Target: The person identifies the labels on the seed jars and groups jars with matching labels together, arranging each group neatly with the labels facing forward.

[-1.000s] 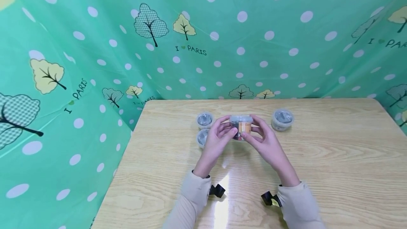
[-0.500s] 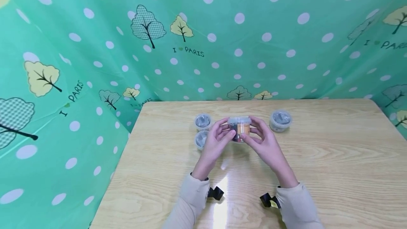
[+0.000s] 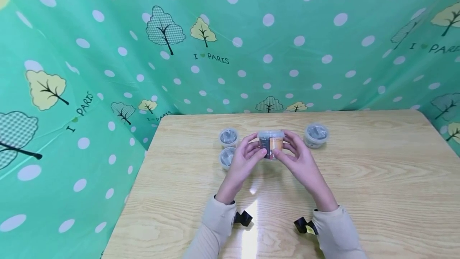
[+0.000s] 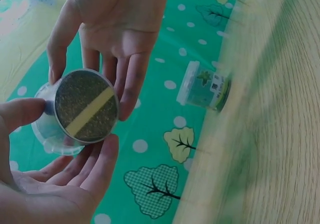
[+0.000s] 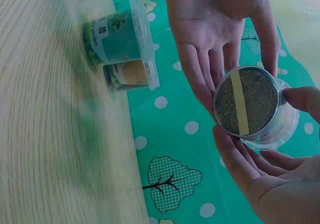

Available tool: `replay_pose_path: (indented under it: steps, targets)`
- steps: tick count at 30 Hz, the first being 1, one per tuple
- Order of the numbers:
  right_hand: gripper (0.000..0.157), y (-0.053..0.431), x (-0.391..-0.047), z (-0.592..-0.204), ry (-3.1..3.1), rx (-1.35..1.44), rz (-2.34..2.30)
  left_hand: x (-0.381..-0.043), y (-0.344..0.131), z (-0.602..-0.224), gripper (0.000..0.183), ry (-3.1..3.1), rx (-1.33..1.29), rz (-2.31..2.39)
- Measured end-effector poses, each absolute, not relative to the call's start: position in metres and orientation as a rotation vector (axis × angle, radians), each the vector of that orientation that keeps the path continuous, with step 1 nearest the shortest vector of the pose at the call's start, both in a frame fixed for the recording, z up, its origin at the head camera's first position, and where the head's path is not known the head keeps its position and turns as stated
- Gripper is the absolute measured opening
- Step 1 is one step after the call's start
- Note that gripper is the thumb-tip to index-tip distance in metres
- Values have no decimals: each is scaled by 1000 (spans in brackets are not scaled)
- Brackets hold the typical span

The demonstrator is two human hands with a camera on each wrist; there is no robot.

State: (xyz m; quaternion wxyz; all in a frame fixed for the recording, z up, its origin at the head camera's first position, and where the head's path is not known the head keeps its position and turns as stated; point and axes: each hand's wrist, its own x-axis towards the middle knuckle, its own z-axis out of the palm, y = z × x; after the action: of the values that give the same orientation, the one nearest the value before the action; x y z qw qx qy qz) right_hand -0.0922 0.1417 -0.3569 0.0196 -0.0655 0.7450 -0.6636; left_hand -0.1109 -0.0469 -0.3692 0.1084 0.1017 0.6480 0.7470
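1. Only a little has just changed: the cup (image 3: 271, 142) seems to have turned a tiny bit in the hands, so slightly more of the dark part of its label shows beside the orange part.
2. The left hand (image 3: 245, 161) grips one side of the cup, with its thumb on the front.
3. The right hand (image 3: 299, 159) grips the other side the same way. Neither hand has let go.
4. The cup is up in the air over the worktop (image 3: 359, 191), near the back edge and a bit left of its middle. It looks upright, with its clear rim on top.
5. From below, the bottom shows brown bits and a yellow strip (image 4: 90, 112).
6. Two small tubs, a back tub (image 3: 229, 136) and a front tub (image 3: 227, 157), stand toward the back left corner. One more, the right tub (image 3: 316, 135), stands near the back edge, to the right of the hands. These have not moved on the worktop.
7. So the work looks hardly further along: the cup is being held and turned, and is not set down yet.
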Motion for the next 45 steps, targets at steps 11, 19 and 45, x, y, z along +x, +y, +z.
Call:
replay_pose_path:
  steps: [11, 19, 45]
  targets:
    - [72, 140, -91, -356, 2368, -206, -2077, -111, -46, -371, 62, 1967, 220, 2219]
    - [82, 138, -93, -358, 2358, -247, -2101, -110, -45, -368, 62, 1947, 200, 2255]
    - [77, 146, -89, -347, 2293, -196, -2118, -109, -47, -363, 62, 1959, 312, 2203]
